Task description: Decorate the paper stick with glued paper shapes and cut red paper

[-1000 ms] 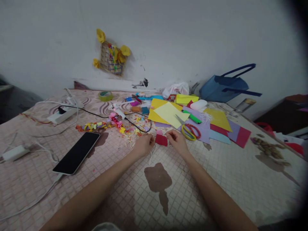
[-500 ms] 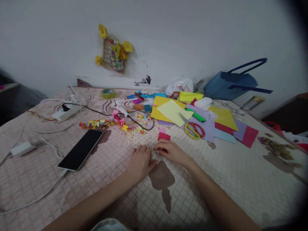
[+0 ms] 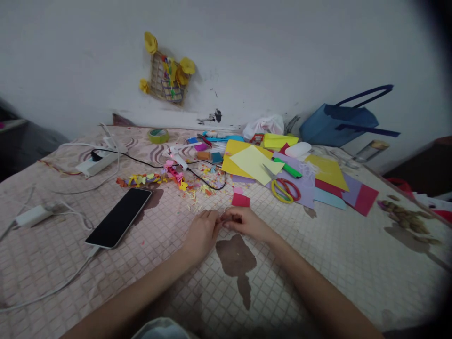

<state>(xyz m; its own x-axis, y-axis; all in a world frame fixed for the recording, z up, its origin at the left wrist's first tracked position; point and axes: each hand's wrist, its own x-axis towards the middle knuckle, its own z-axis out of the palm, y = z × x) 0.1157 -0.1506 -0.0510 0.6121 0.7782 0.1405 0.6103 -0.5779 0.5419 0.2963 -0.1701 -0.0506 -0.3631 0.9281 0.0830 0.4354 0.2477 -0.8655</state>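
Note:
My left hand (image 3: 202, 231) and my right hand (image 3: 245, 222) meet fingertip to fingertip on the patterned cloth (image 3: 318, 254), both pinched around something small that I cannot make out. A small red paper piece (image 3: 240, 200) lies flat just beyond the fingers, untouched. Farther back are yellow-and-red scissors (image 3: 282, 188) on sheets of coloured paper (image 3: 252, 162), with a green marker (image 3: 287, 168) beside them.
A black phone (image 3: 120, 216) lies at the left with a white cable. A power strip (image 3: 97, 162), tape roll (image 3: 158, 136), glue gun (image 3: 178, 160) and paper scraps (image 3: 197, 186) sit farther back. A blue bag (image 3: 339, 123) leans on the wall.
Both hands let go of the red paper piece, drew back toward me, and now pinch together over the cloth. The camera shifted slightly.

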